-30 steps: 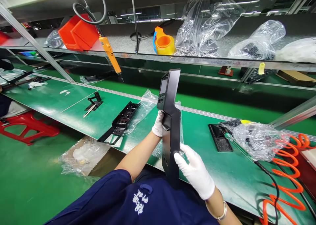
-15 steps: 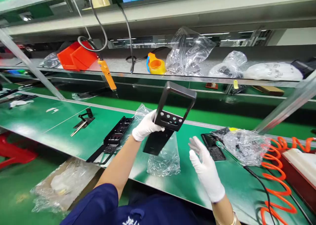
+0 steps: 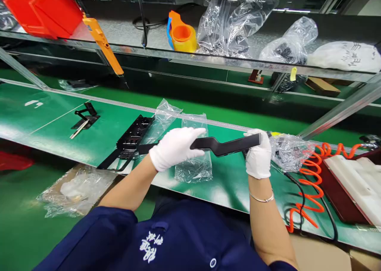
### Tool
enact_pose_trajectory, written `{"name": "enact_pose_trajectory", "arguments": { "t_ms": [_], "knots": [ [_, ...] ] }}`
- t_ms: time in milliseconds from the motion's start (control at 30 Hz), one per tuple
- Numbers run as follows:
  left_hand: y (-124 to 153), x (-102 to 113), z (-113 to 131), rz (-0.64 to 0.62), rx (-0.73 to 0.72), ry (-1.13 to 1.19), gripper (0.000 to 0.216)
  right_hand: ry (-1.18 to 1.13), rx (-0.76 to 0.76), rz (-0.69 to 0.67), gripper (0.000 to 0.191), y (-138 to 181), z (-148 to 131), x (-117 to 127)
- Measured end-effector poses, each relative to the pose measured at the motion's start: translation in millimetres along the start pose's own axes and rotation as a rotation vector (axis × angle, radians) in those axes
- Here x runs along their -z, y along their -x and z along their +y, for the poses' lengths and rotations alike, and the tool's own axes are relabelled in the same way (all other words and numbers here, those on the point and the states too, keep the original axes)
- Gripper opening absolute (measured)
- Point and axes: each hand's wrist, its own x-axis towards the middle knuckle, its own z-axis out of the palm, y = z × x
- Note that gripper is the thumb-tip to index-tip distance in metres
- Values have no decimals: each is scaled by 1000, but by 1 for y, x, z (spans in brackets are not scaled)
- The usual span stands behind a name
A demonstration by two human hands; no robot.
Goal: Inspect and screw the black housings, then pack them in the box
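A long green counter (image 3: 226,187) is stretching across the head view, with a metal shelf (image 3: 226,60) running above it and a green floor (image 3: 24,207) showing at the lower left. Over the counter, two white-gloved hands are holding a long, stepped black cover (image 3: 232,146) edge-on. The left hand (image 3: 178,146) is gripping its left part, fingers on the far side and thumb on the near side; the right hand (image 3: 258,154) is clasping its right end, fingers closing round it.

The work is looking partway through: the cover is lying free of any bag, but it is not yet resting on the counter or joining another piece. A black frame (image 3: 135,134) is lying apart to the left, and a clear bag (image 3: 194,172) is lying flat just beyond the hands. Whether the cover is needing anything more, one cannot be telling from here.

Farther left, a small black stand (image 3: 86,114) is sitting on the counter; at the right, an orange coiled hose (image 3: 312,179) is winding. Above, an orange screwdriver (image 3: 104,45) is hanging, and a tape dispenser (image 3: 183,35) is standing on the shelf.
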Motion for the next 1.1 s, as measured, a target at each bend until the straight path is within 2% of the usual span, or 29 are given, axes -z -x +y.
{"name": "enact_pose_trajectory", "arguments": {
  "t_ms": [67,133,267,367,433,500,567,633,700,800,867,967,1100],
  "knots": [
    [17,3,-21,180,53,-39,67,-66,-90,87,45,-2,9,4],
    [37,7,-44,336,94,-70,63,-147,-156,164,52,-3,18,6],
    [69,13,-75,548,203,-45,55,-263,-211,225,58,0,31,3],
    [82,8,-83,718,330,145,77,-290,-215,216,59,5,39,-4],
    [88,1,-85,801,396,428,85,-289,-236,187,59,10,45,-9],
    [95,-6,-87,784,443,723,78,-278,-262,151,61,13,51,-12],
    [105,-9,-91,671,469,874,66,-254,-284,110,62,16,58,-14],
    [117,-10,-95,555,442,835,53,-225,-288,67,61,17,63,-16],
    [128,-9,-99,518,364,704,44,-196,-275,21,58,16,68,-18],
    [140,-12,-100,520,235,524,50,-162,-260,-54,56,13,78,-24],
    [146,-17,-97,419,178,532,55,-140,-270,-105,57,10,88,-28],
    [154,-29,-89,302,209,612,40,-97,-277,-246,62,5,105,-33],
    [168,-43,-84,359,309,629,40,-159,-313,-470,90,-4,113,-35]
  ]
}}
